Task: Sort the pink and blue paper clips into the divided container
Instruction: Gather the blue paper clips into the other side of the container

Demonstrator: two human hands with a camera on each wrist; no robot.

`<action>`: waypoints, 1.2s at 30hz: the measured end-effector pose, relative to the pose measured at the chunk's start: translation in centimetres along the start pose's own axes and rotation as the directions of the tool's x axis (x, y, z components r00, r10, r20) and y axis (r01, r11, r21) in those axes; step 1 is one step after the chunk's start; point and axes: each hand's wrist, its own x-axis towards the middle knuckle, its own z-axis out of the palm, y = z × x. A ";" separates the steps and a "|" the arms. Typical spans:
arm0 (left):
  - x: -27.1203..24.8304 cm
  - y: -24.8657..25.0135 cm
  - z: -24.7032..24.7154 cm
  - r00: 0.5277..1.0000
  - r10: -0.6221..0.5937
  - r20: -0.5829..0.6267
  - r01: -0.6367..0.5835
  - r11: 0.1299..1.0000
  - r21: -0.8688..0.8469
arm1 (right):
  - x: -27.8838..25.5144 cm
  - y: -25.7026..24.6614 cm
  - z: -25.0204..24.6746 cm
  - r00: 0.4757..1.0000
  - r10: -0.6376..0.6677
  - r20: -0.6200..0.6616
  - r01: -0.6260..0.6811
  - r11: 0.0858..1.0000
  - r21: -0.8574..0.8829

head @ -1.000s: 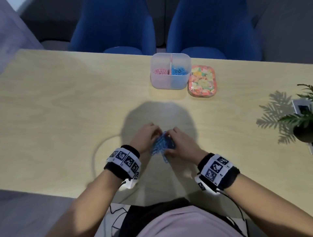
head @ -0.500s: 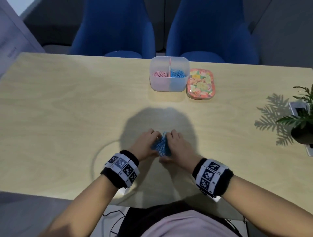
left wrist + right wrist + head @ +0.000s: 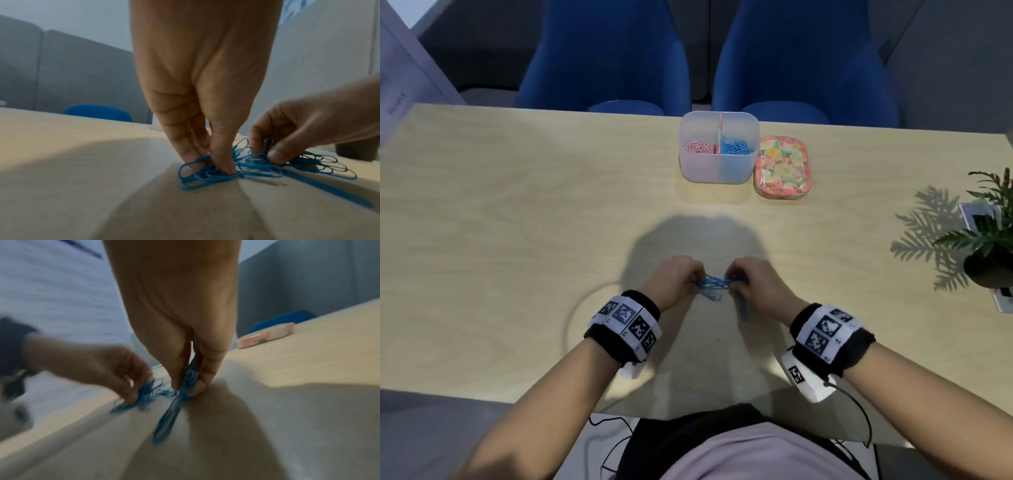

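Both hands pinching one tangle of blue paper clips (image 3: 711,283) on the surface (image 3: 517,222): left hand (image 3: 674,282) fingers gripping its left end, right hand (image 3: 755,286) fingers its right end. Divided container (image 3: 719,171) sitting well apart at far edge.

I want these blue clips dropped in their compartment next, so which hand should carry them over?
Probably the right hand: it already pinches blue paper clips, and the blue compartment is the container's right half, ahead on that side.
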 end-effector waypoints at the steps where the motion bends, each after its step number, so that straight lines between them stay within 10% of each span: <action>1: 0.1 -0.2 -0.2 1.000 -0.012 0.002 0.012 1.000 -0.027 | 0.3 0.2 -0.8 0.999 0.035 -0.011 -0.034 0.998 0.055; 8: 0.7 -1.1 -1.1 0.998 -0.059 -0.035 0.053 0.987 -0.153 | 5.6 -0.8 -10.1 0.979 0.200 -0.038 -0.169 0.904 0.393; 20: 4.2 -0.2 -4.1 0.992 -0.063 -0.107 0.023 0.941 -0.338 | 20.8 -2.6 -16.5 0.936 0.325 -0.135 -0.290 0.930 0.225; 28: 11.0 2.9 -10.7 0.960 -0.081 -0.267 -0.034 0.916 -0.401 | 16.2 -2.9 -17.0 0.935 0.302 -0.186 -0.201 0.884 0.423; 36: 19.0 4.7 -13.4 0.893 -0.246 -0.377 0.169 0.959 -0.227 | 4.5 0.7 -12.8 0.907 0.392 -0.154 -0.183 0.697 0.694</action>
